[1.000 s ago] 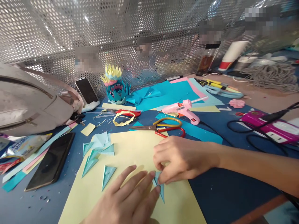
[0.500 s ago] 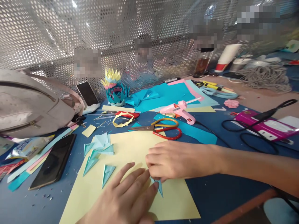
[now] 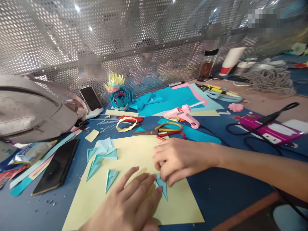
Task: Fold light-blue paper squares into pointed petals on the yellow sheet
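Observation:
A small light-blue folded paper piece [image 3: 162,187] lies on the pale yellow sheet [image 3: 134,149], its narrow tip toward me. My left hand [image 3: 133,195] rests flat with fingers spread, its fingertips touching the piece's left edge. Just above and right of the piece is my right hand [image 3: 176,158], its fingers curled together; whatever is between their tips is hidden. Several similar folded light-blue pieces [image 3: 102,149] lie at the sheet's upper left, and a separate triangle [image 3: 111,179] sits left of my left hand.
Scissors [image 3: 154,131] lie beyond the sheet, partly behind my right hand. Farther back are a pink glue gun [image 3: 183,115], a yellow paper ring [image 3: 126,124] and a paper flower [image 3: 121,98]. A phone [image 3: 57,166] lies left; a magenta power strip [image 3: 269,128] is right.
My right hand has lifted slightly up and to the right, uncovering more of the light-blue piece and covering part of the scissors' red handle. My left hand stays in place.

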A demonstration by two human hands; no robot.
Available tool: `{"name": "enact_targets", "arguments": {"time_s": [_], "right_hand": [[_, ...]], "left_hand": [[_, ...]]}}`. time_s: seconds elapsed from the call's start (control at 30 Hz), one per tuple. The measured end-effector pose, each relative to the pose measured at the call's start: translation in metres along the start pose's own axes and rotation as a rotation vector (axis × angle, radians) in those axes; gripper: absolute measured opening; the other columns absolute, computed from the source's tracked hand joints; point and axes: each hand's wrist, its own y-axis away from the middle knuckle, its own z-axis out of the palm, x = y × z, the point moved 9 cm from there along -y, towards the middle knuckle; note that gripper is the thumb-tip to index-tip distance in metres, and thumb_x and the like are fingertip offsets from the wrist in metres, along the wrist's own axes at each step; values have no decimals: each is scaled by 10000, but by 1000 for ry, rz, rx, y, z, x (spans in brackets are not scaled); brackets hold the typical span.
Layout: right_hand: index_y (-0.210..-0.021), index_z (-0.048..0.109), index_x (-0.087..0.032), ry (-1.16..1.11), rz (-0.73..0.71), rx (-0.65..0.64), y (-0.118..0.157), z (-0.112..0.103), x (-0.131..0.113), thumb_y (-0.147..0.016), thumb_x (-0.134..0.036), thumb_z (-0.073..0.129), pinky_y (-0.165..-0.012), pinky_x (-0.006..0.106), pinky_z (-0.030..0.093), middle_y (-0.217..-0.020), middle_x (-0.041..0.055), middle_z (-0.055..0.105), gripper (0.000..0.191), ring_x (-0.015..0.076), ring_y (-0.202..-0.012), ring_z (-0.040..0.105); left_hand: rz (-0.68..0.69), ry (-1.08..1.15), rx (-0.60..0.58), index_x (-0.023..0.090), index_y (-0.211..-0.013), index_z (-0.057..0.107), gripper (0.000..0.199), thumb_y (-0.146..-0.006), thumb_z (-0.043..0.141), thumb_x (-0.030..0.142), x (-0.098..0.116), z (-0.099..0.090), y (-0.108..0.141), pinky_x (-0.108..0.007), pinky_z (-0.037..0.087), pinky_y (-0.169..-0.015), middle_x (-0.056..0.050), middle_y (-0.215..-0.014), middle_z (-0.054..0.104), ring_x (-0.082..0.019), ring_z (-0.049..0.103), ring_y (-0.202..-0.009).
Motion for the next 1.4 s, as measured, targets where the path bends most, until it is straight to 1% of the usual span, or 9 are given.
{"name": "enact_targets", "arguments": {"time_s": [0.17, 0.33, 0.47, 0.63, 0.83, 1.07, 1.17, 1.3, 1.4], "right_hand": [[-861, 708, -184, -94, 37, 10, 2, 1, 9, -1058, -333, 496, -743, 283, 396, -860, 41, 691, 325, 158, -831, 580], [-889, 723, -173, -214, 102, 27, 4, 4, 22, -1036, -421, 530, -753, 263, 418, -860, 56, 697, 347, 160, -843, 614], [-900, 717, -177, -269, 146, 21, 6, 8, 30, -1005, -426, 595, -762, 251, 424, -871, 45, 693, 296, 155, -848, 618], [-920, 709, -174, -292, 194, -4, 8, 12, 36, -993, -392, 626, -764, 248, 431, -875, 38, 683, 245, 155, -843, 619], [-914, 702, -178, -288, 261, -7, 7, 14, 37, -985, -339, 645, -766, 238, 419, -897, 23, 679, 185, 146, -857, 608], [-902, 669, -179, -241, 385, -36, 5, 19, 40, -938, -271, 707, -763, 236, 381, -883, -10, 667, 106, 135, -857, 599], [-911, 659, -175, -248, 388, -38, 5, 21, 40, -947, -273, 694, -760, 235, 380, -889, -6, 661, 110, 136, -863, 599], [-892, 661, -172, -244, 339, -25, 6, 22, 38, -965, -288, 668, -752, 246, 377, -904, 7, 660, 136, 144, -861, 583], [-886, 669, -171, -244, 289, 7, 6, 20, 36, -970, -304, 661, -736, 249, 379, -869, 10, 634, 158, 145, -836, 562]], "left_hand": [[-13, -7, -70, 195, -1222, 678, 478, -1091, 299, 455, -1, 2, -6, -441, 199, -1228, -37, -1141, 741, -223, 641, -1156], [7, -15, -163, 217, -1253, 637, 457, -1080, 315, 492, -3, 1, -11, -441, 368, -1110, -37, -1244, 718, -237, 618, -1198], [17, 15, -188, 214, -1261, 627, 467, -1071, 330, 520, -3, 3, -11, -449, 398, -1091, -37, -1360, 667, -244, 603, -1238], [7, 61, -173, 185, -1305, 605, 505, -1052, 378, 559, -5, 4, -10, -419, 331, -1157, -30, -1364, 666, -229, 606, -1237], [-38, 133, -177, 126, -1332, 578, 496, -1062, 404, 504, -9, 6, -9, -394, 220, -1228, -36, -1370, 660, -218, 591, -1256], [-24, 165, -264, 98, -1415, 509, 520, -1072, 373, 464, -10, 12, -7, -497, 349, -1171, -103, -1396, 629, -269, 564, -1293], [-35, 161, -249, 89, -1410, 521, 538, -1066, 382, 478, -10, 9, -8, -500, 341, -1185, -116, -1360, 641, -265, 561, -1286], [-32, 140, -206, 87, -1395, 549, 622, -1035, 400, 572, -8, 4, -8, -424, 255, -1248, -79, -1256, 685, -221, 585, -1229], [7, 97, -182, 95, -1385, 570, 671, -1036, 313, 608, -3, 8, -4, -401, 113, -1287, -67, -1245, 691, -206, 579, -1236]]}}
